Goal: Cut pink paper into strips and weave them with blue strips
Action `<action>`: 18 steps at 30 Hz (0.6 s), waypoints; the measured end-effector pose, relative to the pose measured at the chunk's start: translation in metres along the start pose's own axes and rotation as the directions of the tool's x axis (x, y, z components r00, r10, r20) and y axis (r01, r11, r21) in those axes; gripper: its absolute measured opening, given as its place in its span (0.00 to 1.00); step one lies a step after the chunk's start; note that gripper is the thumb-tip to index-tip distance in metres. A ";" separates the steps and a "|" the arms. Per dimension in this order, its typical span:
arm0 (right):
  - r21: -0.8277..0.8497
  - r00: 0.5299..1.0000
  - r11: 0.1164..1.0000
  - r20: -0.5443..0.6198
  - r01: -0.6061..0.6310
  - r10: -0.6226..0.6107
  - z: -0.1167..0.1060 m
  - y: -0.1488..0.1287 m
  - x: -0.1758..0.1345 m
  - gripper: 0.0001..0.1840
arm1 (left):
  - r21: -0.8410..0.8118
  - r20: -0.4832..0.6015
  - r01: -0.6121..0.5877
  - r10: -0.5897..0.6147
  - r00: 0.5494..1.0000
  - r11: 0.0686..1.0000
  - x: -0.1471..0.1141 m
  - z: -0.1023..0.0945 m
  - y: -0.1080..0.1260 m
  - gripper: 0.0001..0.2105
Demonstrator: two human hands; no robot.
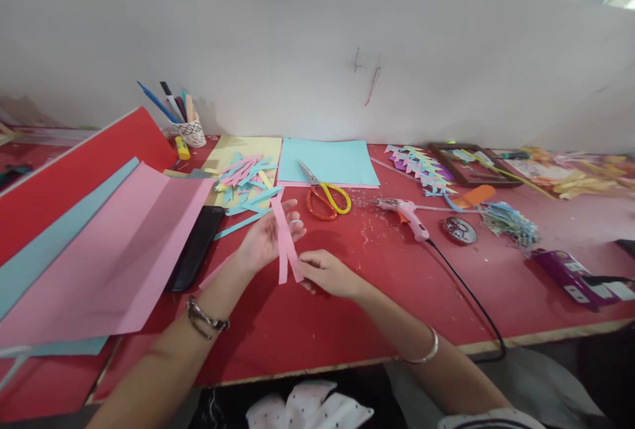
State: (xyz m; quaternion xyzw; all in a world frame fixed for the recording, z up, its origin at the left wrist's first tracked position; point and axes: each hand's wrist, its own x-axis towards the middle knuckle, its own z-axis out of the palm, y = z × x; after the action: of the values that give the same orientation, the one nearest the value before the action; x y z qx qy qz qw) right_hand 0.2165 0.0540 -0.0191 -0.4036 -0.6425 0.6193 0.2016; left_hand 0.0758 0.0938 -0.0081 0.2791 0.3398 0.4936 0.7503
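Two bare hands meet above the glossy red tabletop (337,336), and right between them is a slim, flat pink paper piece (283,234), its two legs spread like an upturned V. One folded strip or two laid together? Can't tell from here. Look at the line of it: the long axis runs away from the person, narrow end far, loose ends near, the whole thing leaning slightly left at the top.

Left hand (260,242): palm turned up, fingers loosely spread, paper running straight across them; whether the thumb is gripping, I can't tell. Right hand (327,273): fingers drawn in narrow, pinching the right-hand leg close to its near end. So it's the right hand that's nearer the loose ends, the left nearer the joined top, and the paper lies to the left of the right hand's fingertips.

Just beyond, well off the paper, metal scissors with one red and one yellow handle loop (314,181) rest blades away, tips over a light blue paper sheet (342,158). Nobody's touching those.
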 end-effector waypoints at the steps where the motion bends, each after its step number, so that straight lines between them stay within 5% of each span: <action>1: -0.015 1.000 1.000 0.025 -0.017 0.017 0.002 0.001 0.000 0.14 | -0.010 0.018 0.004 -0.004 1.000 1.000 -0.002 0.002 -0.001 0.10; 4: -0.086 0.999 0.996 0.034 0.014 -0.012 0.000 0.000 -0.001 0.14 | 0.041 0.071 0.029 -0.032 0.997 0.999 -0.007 0.004 -0.004 0.10; 6: -0.170 0.982 0.980 -0.142 0.103 -0.128 -0.007 -0.003 -0.002 0.12 | 0.110 0.108 0.066 -0.078 0.991 0.992 -0.009 0.004 -0.005 0.09; 9: -0.373 0.810 0.893 -0.424 0.252 -0.406 -0.022 -0.012 -0.007 0.05 | 0.234 0.155 0.121 -0.160 0.975 0.965 -0.011 0.002 -0.006 0.07; 11: -0.544 0.767 0.784 -0.352 0.298 -0.536 -0.032 -0.020 -0.010 0.12 | 0.311 0.178 0.148 -0.210 0.961 0.939 -0.014 0.002 -0.007 0.07; 14: -0.701 0.855 0.643 -0.093 0.308 -0.510 -0.040 -0.030 -0.013 0.12 | 0.414 0.205 0.194 -0.299 0.932 0.889 -0.017 0.002 -0.008 0.12; 18: -0.663 0.917 0.668 0.073 0.339 -0.393 -0.041 -0.031 -0.012 0.07 | 0.506 0.228 0.238 -0.395 0.890 0.829 -0.021 0.002 -0.008 0.14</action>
State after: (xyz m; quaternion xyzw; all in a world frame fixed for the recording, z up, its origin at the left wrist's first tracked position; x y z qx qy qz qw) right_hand 0.2469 0.0737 0.0194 -0.3346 -0.8793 0.2812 0.1891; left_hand 0.0765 0.0714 -0.0082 0.4664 0.3623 0.2121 0.7786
